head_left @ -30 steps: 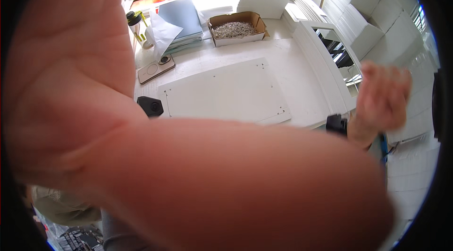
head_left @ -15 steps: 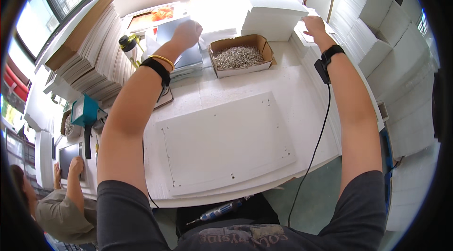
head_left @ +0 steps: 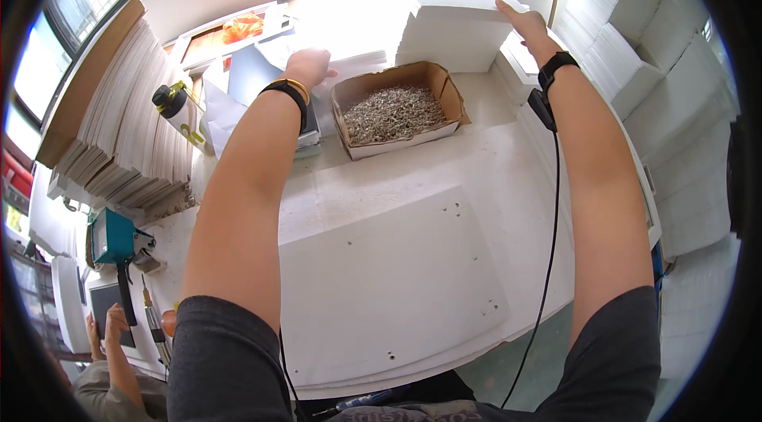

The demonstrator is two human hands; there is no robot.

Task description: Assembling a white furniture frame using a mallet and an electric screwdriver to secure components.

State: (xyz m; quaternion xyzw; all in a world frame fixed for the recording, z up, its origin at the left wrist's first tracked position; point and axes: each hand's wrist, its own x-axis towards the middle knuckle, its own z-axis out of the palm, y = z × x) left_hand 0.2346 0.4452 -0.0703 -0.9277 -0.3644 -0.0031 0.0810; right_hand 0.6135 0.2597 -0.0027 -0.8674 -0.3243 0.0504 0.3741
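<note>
My left hand [head_left: 309,67] is over the sheets and flat panels left of the screw box, its thumb showing and its other fingers mostly hidden. At the tall white stack [head_left: 452,40], my right hand [head_left: 524,23] has its fingers on the front right corner of the top white sheet [head_left: 476,0], seemingly pinching it. Glare washes out much of that stack. In front of me lies a white panel [head_left: 389,287] with small fittings along its edges; my left forearm covers part of it. An open cardboard box [head_left: 397,144] of small metal screws stands between my hands.
A tall stack of boards [head_left: 119,113] and a bottle [head_left: 181,113] stand left. Farther down are a teal device [head_left: 111,235], a screwdriver [head_left: 153,319] and a co-worker's hands [head_left: 111,327] at a dark panel. White foam stacks [head_left: 611,57] line the right. A black cable [head_left: 548,263] hangs from my right wrist.
My view has shifted left and forward. My left hand has come down and nearer the screw box. My right hand has moved from beside the white stack onto its top sheet's corner.
</note>
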